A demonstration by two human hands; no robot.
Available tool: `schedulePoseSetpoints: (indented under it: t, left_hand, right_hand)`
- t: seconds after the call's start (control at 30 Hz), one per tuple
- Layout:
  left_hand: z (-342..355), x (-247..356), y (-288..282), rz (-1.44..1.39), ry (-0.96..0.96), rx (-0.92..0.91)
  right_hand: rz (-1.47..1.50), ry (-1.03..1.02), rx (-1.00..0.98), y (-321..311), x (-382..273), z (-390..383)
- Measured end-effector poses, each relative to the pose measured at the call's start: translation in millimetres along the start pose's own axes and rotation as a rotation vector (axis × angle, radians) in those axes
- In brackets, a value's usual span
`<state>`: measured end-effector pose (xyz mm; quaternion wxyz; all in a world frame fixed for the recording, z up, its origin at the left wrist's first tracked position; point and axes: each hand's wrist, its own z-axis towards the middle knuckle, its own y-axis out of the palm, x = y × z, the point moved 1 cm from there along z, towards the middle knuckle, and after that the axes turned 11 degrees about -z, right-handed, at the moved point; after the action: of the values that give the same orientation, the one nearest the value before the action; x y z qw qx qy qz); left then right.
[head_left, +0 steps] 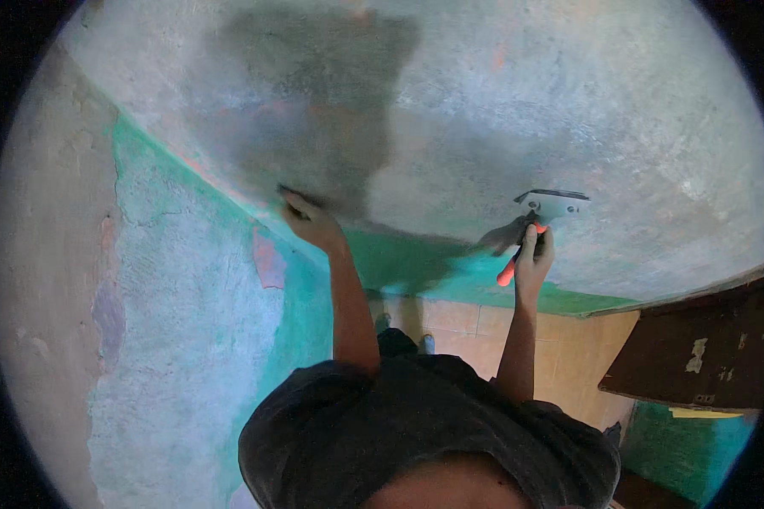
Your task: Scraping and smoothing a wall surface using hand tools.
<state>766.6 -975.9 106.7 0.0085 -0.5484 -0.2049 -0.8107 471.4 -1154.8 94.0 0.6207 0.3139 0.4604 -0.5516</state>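
My right hand (530, 263) is closed round the black and orange handle of a wide scraper (556, 204). Its broad metal blade, with a dark edge and two round fasteners, is at the whitish, patchy wall (467, 161) in front of me. To the left, my left hand (312, 225) is raised near the same wall with its fingers curled. Something dark shows at those fingertips, but blur and shadow keep me from telling what it is. My shadow falls over the wall around and above the left hand.
A side wall (195, 280) with peeling white and green paint meets the front wall at a corner on the left. Green paint (399, 263) runs along the front wall's lower part. Tan floor tiles (450, 316) lie below. At the right stands a dark brown wooden piece (696, 356), worn in spots.
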Motion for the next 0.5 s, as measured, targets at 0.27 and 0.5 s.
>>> schedulePoseSetpoints:
  t: [0.27,0.5]
  left_hand:
    - [-43,12,19,0.215,0.438,-0.175]
    - [70,-74,-50,0.131,-0.170,0.072]
  right_hand:
    - [-0.039,-0.090,0.225,41,-16,3]
    - [0.043,-0.066,0.326,57,-19,4]
